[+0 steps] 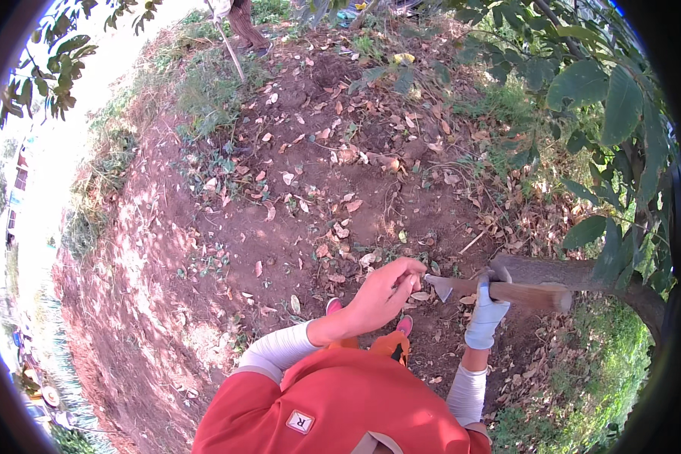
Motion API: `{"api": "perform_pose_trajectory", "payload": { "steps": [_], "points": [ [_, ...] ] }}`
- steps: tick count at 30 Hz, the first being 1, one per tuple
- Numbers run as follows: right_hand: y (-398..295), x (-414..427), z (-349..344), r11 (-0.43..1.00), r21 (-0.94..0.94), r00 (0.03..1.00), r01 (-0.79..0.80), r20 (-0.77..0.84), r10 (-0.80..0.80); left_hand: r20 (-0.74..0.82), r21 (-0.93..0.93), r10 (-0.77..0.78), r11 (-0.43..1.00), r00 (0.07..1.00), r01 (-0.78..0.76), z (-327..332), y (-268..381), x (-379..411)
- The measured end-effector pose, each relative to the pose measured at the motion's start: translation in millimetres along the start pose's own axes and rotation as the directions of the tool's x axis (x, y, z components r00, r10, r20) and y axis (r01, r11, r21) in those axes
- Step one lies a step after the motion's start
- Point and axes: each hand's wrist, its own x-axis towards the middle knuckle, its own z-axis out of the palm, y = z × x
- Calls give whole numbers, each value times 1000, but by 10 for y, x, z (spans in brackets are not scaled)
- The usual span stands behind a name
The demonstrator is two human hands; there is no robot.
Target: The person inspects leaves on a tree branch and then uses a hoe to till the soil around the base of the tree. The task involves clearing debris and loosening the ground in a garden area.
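Observation:
My right hand (488, 318), in a white glove, grips the thick wooden handle of a small bladed tool (522, 294). The handle lies almost level, its blunt end to the right. At its left end a pale metal blade (441, 288) points down. My bare left hand (383, 295) is bent at the wrist, with thumb and fingers drawn together right beside the blade's tip. Whether the fingertips pinch the metal or only come close to it, I cannot tell. Behind the right hand runs a thick tree branch (550, 269).
Leafy branches (596, 96) hang along the right side. Dry leaves (346, 153) lie over brown soil, with weeds (210, 91) on the bank. Another person's leg (247, 25) and a long stick (227, 45) show at the top. My pink shoes (404, 324) stand below me.

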Motion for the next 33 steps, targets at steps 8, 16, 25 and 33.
{"api": "perform_pose_trajectory", "payload": {
  "steps": [8, 16, 25, 33],
  "points": [
    [-285, -955, 1394, 942, -210, 789, 261, 608, -83, -94, 340, 701, 690, 707, -639, -1004, 1144, -416],
    [287, -1416, 1804, 808, -82, 472, 584, 844, -255, 142, 491, 372, 778, 917, -391, -1297, 940, -697],
    [576, -1612, 2013, 944, -98, 367, 315, 930, -26, 241, 401, 173, 878, 955, -260, -1607, 924, -856],
    [644, -1657, 2103, 866, 42, 201, 499, 966, -163, 257, 580, 210, 747, 943, -325, -1601, 707, -971]
  ]
}}
